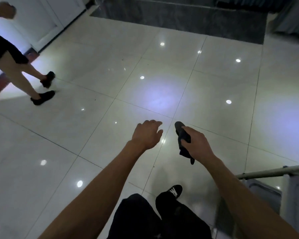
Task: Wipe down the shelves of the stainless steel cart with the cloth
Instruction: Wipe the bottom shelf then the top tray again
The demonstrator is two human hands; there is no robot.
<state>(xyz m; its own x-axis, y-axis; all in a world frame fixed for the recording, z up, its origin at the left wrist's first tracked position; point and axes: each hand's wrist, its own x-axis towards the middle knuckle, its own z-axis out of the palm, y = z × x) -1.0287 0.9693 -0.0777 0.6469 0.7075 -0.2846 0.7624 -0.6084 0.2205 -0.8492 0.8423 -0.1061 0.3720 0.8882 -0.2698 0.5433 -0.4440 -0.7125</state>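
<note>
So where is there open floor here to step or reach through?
The tiled floor lies bare ahead of both hands, up to the dark mat. Tighter at right, where the cart stands, and far left, where another person walks.

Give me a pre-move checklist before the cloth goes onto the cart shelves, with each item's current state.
1. Cloth in grip: ok, the right hand holds the dark cloth.
2. Left hand free: ok, open, holding nothing.
3. Cart within reach: ok, at the lower right, beside the right arm.
4. Cloth touching a shelf: not ok, it is over the tiled floor.
5. Shelf surfaces clear: cannot tell, only a corner shows.
6. Passer-by clear of cart: ok, at the far left.
</note>
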